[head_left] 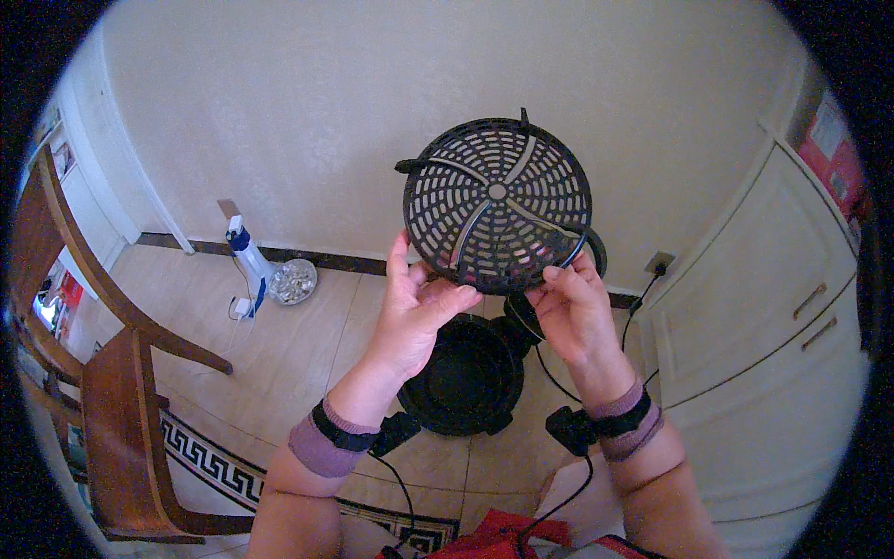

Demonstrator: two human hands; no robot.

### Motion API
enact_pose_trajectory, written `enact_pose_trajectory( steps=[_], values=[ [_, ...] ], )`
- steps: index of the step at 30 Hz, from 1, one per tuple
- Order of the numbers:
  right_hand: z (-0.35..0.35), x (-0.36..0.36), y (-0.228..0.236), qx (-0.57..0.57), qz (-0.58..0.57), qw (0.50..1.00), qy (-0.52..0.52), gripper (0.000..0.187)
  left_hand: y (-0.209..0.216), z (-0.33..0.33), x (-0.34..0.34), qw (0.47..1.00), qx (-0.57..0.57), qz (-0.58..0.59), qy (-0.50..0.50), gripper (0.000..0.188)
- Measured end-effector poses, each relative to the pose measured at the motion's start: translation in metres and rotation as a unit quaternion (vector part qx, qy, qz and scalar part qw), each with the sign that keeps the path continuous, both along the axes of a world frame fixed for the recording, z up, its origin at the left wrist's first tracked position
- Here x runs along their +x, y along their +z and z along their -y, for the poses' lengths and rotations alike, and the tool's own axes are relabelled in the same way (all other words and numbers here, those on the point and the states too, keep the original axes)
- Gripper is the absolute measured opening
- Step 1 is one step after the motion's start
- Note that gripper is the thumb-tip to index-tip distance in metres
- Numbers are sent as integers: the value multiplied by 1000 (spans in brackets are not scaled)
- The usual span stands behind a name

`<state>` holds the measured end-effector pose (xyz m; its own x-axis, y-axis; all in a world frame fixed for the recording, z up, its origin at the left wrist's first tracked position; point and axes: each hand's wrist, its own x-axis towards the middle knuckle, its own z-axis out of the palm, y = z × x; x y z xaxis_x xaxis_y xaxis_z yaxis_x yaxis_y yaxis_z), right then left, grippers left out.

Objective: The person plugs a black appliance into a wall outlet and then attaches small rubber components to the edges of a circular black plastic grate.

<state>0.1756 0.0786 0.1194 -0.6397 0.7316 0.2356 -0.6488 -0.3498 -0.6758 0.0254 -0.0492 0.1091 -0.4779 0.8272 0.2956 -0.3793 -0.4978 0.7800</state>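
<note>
Raised in front of me is a round black air fryer crisper plate (466,168), full of slots, with curved ridges around a central hole and small dark tabs on its rim. My left hand (415,303) grips its lower left edge, thumb in front. At the lower right edge my right hand (573,303) pinches the rim between thumb and fingers. Below my hands, on the floor, stands a round black pot-like basket (463,377); its dark inside is hard to make out. Part of another dark piece beside it is hidden behind my right hand.
A wooden chair (121,410) stands at the left, over a patterned rug edge (209,461). Near the wall are a blue-and-white device (250,256) and a bowl (293,281) of pale pieces. A white cabinet (754,289) is at the right; a black cord (637,303) runs from a wall socket (660,262).
</note>
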Motion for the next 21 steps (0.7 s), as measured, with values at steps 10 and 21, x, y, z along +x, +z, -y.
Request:
enact_pose_trajectory(
  steps=[10,21],
  values=[
    [0,4,2,47,16,999,-4,44,-11,-3,-13,996,-37,-81,-13,80],
    [22,-11,-3,689,186,653,-254,29,27,29,-71,995,-70,71,-5,66]
  ],
)
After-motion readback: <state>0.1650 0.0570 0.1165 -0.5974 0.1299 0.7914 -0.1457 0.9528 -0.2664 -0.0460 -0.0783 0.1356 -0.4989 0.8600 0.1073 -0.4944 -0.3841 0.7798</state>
